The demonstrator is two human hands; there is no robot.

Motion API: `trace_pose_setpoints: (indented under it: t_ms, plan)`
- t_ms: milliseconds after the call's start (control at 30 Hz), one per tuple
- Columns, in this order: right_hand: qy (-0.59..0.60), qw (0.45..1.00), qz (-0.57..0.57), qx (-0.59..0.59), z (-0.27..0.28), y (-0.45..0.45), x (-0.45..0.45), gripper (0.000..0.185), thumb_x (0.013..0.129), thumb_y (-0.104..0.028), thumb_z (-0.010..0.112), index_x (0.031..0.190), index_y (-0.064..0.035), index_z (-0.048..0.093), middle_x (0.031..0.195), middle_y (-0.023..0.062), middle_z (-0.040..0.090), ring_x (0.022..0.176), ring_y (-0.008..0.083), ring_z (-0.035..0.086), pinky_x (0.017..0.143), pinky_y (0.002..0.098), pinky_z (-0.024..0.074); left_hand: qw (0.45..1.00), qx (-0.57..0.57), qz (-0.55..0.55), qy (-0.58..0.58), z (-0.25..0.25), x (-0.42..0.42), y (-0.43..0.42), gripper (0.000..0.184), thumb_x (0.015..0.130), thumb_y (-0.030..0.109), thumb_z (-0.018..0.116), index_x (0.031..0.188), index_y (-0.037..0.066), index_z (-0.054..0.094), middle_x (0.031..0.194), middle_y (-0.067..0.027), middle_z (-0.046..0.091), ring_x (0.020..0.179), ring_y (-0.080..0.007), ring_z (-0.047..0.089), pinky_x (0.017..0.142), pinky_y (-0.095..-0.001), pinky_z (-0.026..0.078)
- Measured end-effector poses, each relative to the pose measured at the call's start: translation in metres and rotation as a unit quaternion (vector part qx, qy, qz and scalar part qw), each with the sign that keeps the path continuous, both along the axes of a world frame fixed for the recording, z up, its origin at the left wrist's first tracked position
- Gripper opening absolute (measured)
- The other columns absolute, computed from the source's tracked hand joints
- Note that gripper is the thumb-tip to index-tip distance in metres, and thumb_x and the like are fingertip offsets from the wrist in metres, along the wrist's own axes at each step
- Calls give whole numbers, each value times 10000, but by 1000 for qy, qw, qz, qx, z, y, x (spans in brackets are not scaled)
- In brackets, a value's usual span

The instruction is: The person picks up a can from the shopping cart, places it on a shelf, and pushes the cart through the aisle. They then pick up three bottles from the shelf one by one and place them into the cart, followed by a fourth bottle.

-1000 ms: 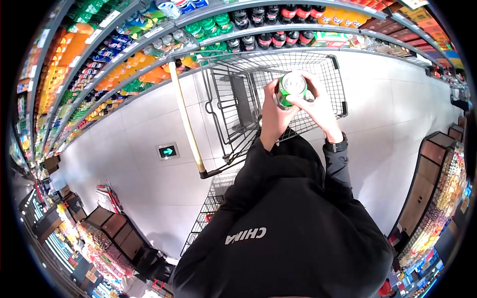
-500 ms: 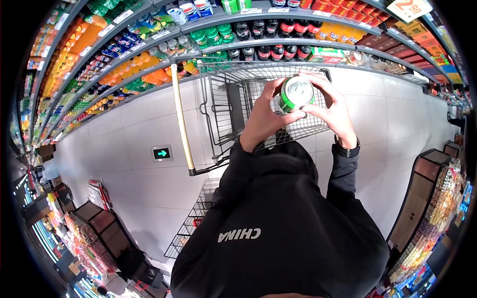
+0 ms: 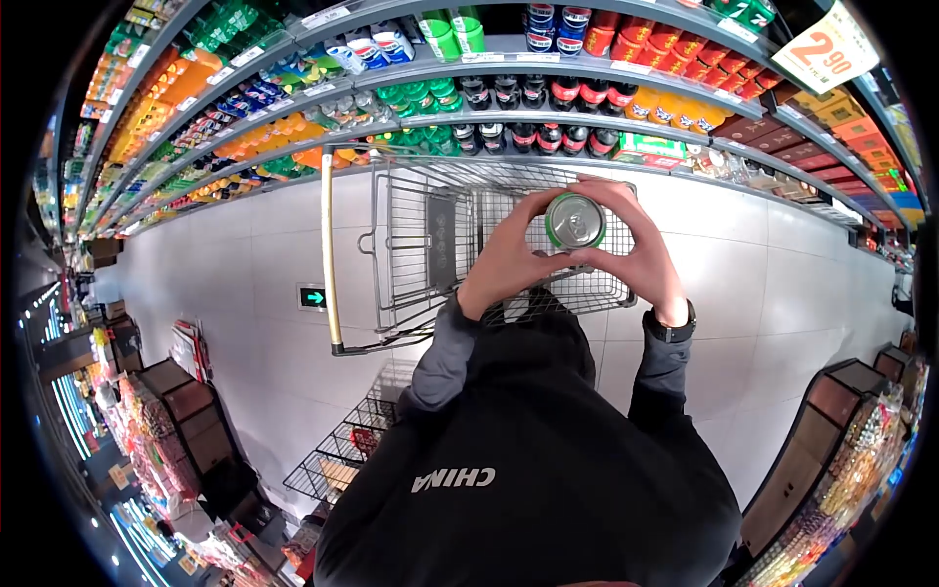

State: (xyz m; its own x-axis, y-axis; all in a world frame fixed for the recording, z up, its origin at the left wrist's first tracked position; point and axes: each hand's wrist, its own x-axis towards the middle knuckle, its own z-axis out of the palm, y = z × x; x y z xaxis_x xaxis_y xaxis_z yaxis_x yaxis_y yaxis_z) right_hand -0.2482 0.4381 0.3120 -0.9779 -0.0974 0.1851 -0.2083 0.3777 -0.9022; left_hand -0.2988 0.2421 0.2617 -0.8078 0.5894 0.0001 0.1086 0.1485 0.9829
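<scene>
Between my two hands is a green drink can [image 3: 575, 221], its silver top and pull tab facing up toward me. My left hand [image 3: 511, 256] is closed around the can's left side. From the right, my right hand [image 3: 638, 245] curves round it, fingers at the far edge and thumb at the near edge. The can's lower part is hidden below its rim. Beneath both hands stands a wire shopping cart [image 3: 401, 256] with a pale yellow handle [image 3: 330, 254]; the part of its basket that I see holds nothing I can make out.
Ahead runs a long shelf [image 3: 391, 73] of bottled and canned drinks, with a price sign [image 3: 827, 49] at upper right. A black wire rack [image 3: 323, 474] stands behind me on the left. A lit green arrow [image 3: 313, 297] is set in the tiled floor. Goods displays line both lower sides.
The can has turned from showing some of its green side to showing mostly its top. Both hands keep hold of it and sit slightly lower in view. The cart appears further left.
</scene>
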Motion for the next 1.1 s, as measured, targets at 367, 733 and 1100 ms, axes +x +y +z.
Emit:
trace_pose_setpoints:
  t_ms: [367, 733, 1100]
  plan:
    - [45, 997, -36, -46, -19, 30, -30, 569, 710, -128, 863, 1232, -57, 649, 1189, 90, 622, 1134, 265, 609, 966, 363, 473, 1000, 10, 27, 2, -15, -7, 45, 812, 786, 184, 826, 1443, 0, 386, 1329, -181, 562, 1277, -273, 543, 1073, -388, 422]
    - [77, 994, -76, -11, -17, 11, -58, 629, 687, -117, 878, 1278, -99, 665, 1323, 70, 584, 1224, 246, 565, 1029, 373, 462, 995, 48, 91, 11, -21, -52, 43, 772, 721, 47, 814, 1396, 19, 440, 1328, -140, 556, 1254, -247, 547, 1073, -362, 423]
    - [124, 985, -67, 101, -60, 5, -168, 580, 732, -127, 851, 1271, -73, 645, 1353, 110, 592, 1232, 292, 567, 1017, 362, 468, 986, 50, 128, 98, -82, -168, 30, 673, 710, 45, 848, 1299, 52, 520, 1237, -114, 616, 1151, -244, 603, 973, -344, 486]
